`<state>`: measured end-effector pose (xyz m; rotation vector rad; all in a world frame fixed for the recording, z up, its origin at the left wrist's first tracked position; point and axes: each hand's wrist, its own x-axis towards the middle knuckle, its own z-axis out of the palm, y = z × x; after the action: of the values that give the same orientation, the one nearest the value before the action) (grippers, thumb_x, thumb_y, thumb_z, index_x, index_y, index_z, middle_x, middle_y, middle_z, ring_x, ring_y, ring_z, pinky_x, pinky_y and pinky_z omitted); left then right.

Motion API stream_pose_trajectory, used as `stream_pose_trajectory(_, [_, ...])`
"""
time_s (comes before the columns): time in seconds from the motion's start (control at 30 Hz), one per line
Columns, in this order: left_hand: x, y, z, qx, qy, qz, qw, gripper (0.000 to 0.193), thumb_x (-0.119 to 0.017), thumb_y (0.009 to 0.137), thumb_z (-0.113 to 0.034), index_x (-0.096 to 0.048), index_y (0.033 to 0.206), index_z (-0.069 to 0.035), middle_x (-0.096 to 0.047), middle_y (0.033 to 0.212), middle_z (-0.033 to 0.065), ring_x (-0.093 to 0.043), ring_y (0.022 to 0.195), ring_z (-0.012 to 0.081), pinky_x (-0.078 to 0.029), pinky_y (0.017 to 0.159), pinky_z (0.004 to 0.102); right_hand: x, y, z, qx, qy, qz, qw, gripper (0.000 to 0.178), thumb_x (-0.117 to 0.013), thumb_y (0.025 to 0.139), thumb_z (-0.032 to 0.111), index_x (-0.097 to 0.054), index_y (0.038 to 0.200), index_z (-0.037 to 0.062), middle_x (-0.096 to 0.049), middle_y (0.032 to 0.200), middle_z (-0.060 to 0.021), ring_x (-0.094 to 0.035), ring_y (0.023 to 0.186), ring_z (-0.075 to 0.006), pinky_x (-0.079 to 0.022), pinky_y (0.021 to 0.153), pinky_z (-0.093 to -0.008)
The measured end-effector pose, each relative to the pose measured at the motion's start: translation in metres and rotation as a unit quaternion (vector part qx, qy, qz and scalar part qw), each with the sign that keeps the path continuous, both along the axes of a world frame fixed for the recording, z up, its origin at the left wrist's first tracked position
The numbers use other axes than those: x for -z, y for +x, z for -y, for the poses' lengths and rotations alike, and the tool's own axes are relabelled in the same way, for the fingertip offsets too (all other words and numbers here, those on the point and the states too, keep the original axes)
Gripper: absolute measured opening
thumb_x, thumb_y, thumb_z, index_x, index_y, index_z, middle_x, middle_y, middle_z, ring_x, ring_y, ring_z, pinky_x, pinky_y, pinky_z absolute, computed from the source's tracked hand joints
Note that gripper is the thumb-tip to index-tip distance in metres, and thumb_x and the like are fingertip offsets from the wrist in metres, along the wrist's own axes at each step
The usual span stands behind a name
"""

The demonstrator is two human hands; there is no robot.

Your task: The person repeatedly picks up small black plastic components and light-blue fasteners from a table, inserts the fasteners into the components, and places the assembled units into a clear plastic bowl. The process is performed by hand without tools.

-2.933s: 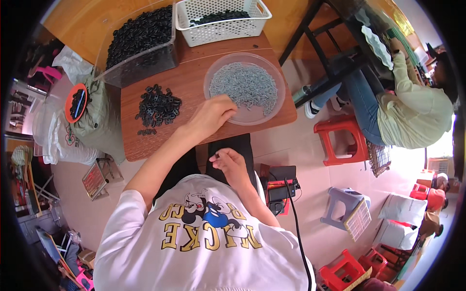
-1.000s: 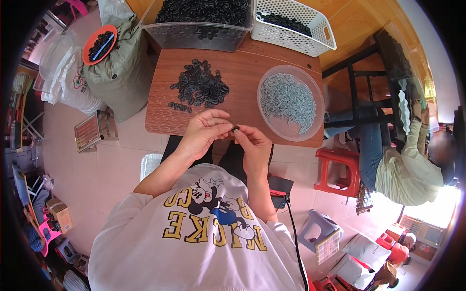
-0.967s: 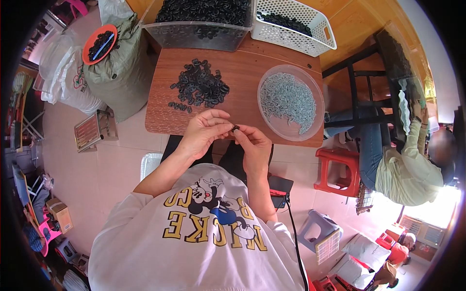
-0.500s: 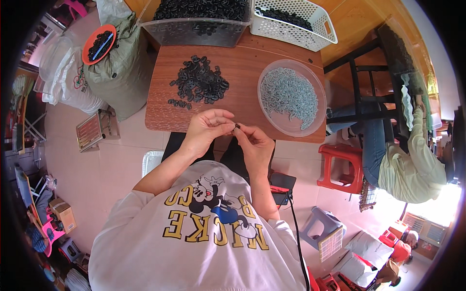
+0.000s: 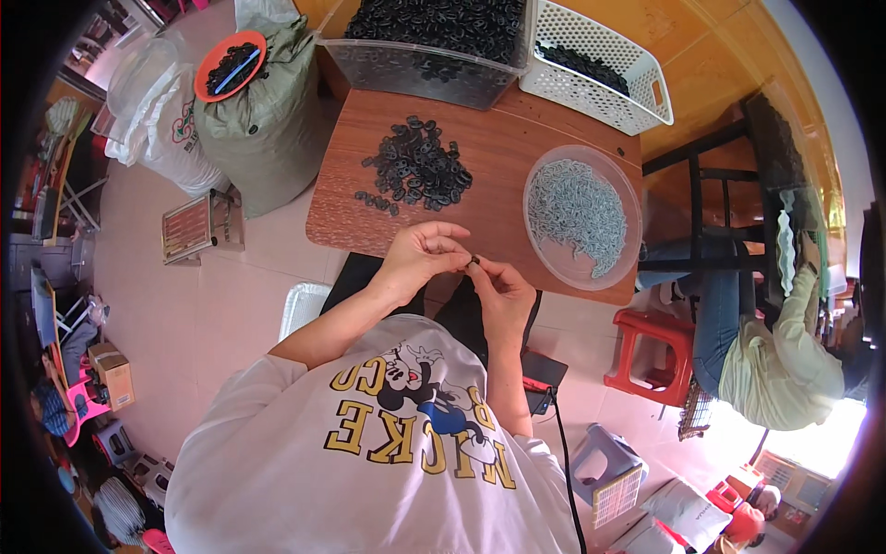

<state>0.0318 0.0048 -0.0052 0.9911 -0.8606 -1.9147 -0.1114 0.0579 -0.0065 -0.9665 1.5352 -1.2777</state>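
Observation:
Just off the table's near edge, my two hands meet fingertip to fingertip. My left hand [image 5: 417,265] pinches a small black plastic piece [image 5: 473,261] between thumb and index finger, its other fingers curled loosely. From the right, my right hand [image 5: 507,297] grips the same piece with thumb and forefinger. Most of the piece is hidden by the fingertips. Beyond my left hand a pile of small black oval plastic pieces [image 5: 423,168] lies on the brown wooden table [image 5: 503,208]. To the right is a round clear tub [image 5: 565,266] of small silvery screws [image 5: 580,210].
Along the table's back stand a clear bin [image 5: 420,78] and a white perforated basket [image 5: 591,100], both with black pieces. At left, a full sack [image 5: 268,152] bears an orange dish [image 5: 261,69]. A red stool [image 5: 653,355] and another seated person [image 5: 780,365] are at right.
The view has turned a little, so the table and its contents sit further right and lower. Both hands stay together on the small black piece, with little change of grip.

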Motion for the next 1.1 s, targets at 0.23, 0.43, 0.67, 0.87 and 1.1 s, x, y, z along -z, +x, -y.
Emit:
stream_pose_trajectory(0.23, [0.008, 0.006, 0.002, -0.004, 0.004, -0.006, 1.000, 0.033, -0.065, 0.079, 0.002, -0.054, 0.110, 0.005, -0.066, 0.087, 0.0117, -0.063, 0.078, 0.0135, -0.051, 0.070, 0.0239, 0.012, 0.006, 0.005, 0.007, 0.004, 0.096, 0.995, 0.012, -0.066, 0.079, 0.002, -0.067, 0.090, -0.0032, -0.065, 0.076, -0.0035, -0.053, 0.064, -0.0044, -0.040, 0.056, -0.0169])
stream_pose_trajectory(0.43, [0.006, 0.007, 0.007, -0.016, 0.002, 0.014, 1.000, 0.028, -0.064, 0.080, 0.000, -0.057, 0.107, 0.003, -0.067, 0.083, 0.0082, -0.063, 0.074, 0.0116, -0.051, 0.067, 0.0234, 0.014, 0.004, 0.007, 0.021, -0.009, 0.138, 0.990, 0.012, -0.065, 0.080, 0.001, -0.066, 0.091, -0.0038, -0.066, 0.078, -0.0050, -0.055, 0.066, -0.0061, -0.041, 0.058, -0.0180])
stream_pose_trajectory(0.67, [-0.005, 0.003, 0.055, -0.035, -0.519, 0.505, 0.689, 0.028, -0.067, 0.074, -0.004, -0.062, 0.101, 0.002, -0.054, 0.085, 0.0107, -0.053, 0.081, 0.0242, -0.044, 0.071, 0.0342, 0.011, -0.001, 0.007, 0.056, -0.023, 0.182, 0.981, 0.010, -0.064, 0.079, -0.002, -0.064, 0.089, -0.0036, -0.066, 0.082, -0.0092, -0.061, 0.073, -0.0111, -0.042, 0.061, -0.0193])
stream_pose_trajectory(0.87, [-0.002, -0.004, 0.063, 0.015, -0.517, 0.545, 0.660, 0.029, -0.066, 0.072, -0.001, -0.061, 0.101, 0.002, -0.050, 0.091, 0.0123, -0.049, 0.087, 0.0289, -0.042, 0.077, 0.0368, 0.008, -0.005, 0.005, 0.046, -0.017, 0.189, 0.981, 0.011, -0.064, 0.079, -0.001, -0.063, 0.090, -0.0034, -0.066, 0.082, -0.0088, -0.060, 0.073, -0.0108, -0.043, 0.062, -0.0199])
stream_pose_trajectory(1.1, [0.003, 0.000, 0.059, -0.003, -0.535, 0.511, 0.673, 0.022, -0.066, 0.073, 0.000, -0.062, 0.094, 0.002, -0.055, 0.095, 0.0116, -0.051, 0.091, 0.0291, -0.043, 0.080, 0.0373, 0.013, -0.006, 0.012, 0.022, -0.017, 0.202, 0.979, 0.011, -0.064, 0.079, 0.001, -0.064, 0.090, -0.0014, -0.065, 0.082, -0.0058, -0.057, 0.070, -0.0081, -0.043, 0.064, -0.0196])
